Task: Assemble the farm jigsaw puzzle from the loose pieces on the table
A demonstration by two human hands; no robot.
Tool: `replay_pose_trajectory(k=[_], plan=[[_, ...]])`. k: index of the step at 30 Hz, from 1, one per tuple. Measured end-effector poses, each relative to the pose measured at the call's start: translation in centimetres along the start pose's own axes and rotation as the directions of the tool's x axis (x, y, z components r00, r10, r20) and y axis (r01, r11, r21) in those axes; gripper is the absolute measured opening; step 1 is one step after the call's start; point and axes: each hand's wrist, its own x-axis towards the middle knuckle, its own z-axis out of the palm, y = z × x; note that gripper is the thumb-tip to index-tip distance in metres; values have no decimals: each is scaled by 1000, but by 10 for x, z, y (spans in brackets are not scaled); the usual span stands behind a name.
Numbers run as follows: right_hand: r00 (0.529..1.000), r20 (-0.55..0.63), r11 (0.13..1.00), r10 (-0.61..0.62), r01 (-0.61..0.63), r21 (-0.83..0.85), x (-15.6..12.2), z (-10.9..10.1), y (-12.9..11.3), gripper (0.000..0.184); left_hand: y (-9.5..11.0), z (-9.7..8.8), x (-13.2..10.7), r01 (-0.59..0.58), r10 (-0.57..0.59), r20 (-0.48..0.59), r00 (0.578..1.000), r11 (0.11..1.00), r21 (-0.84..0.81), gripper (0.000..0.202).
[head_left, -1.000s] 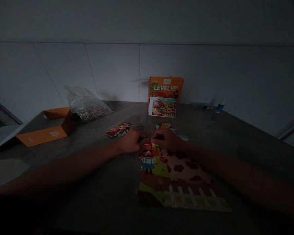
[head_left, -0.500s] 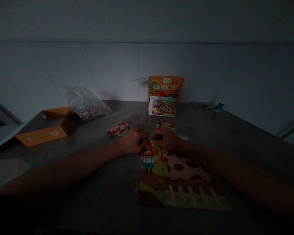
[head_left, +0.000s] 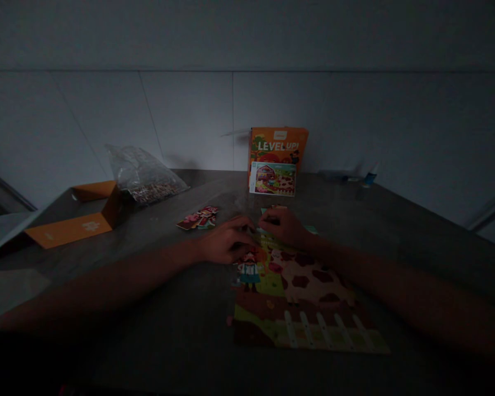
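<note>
A partly assembled farm jigsaw puzzle [head_left: 313, 300], showing a spotted cow, a farmer and a white fence, lies flat on the grey table. My left hand [head_left: 226, 240] rests at its upper left corner, fingers stretched out over the pieces above the farmer. Just beyond the top edge, my right hand [head_left: 286, 225] is closed with curled fingers; whether a piece is pinched in them is hidden. Loose puzzle pieces [head_left: 200, 218] lie in a small pile left of my hands. More pieces [head_left: 274, 209] show partly behind my right hand.
An orange "LEVEL UP!" box [head_left: 278, 146] stands against the wall with a farm picture card [head_left: 273, 179] leaning on it. On the left are an open orange box [head_left: 72, 228] and a clear plastic bag [head_left: 142, 173]. A small blue-labelled bottle [head_left: 370, 178] stands back right.
My right hand has lifted slightly up and away from the puzzle's top edge, uncovering pieces there. My left hand's fingers have straightened and reach further right over the puzzle.
</note>
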Motion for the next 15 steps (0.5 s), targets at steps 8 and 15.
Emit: replay_pose_trajectory(k=[8,15], plan=[[999,54,1000,7,-7,4,-2,3,2,16,1,-1,0,-7,8,30,1000,1000,-26,25],[969,230,989,-95,118,-87,-7,4,2,12,1,-3,0,-87,88,21,996,995,-46,26]])
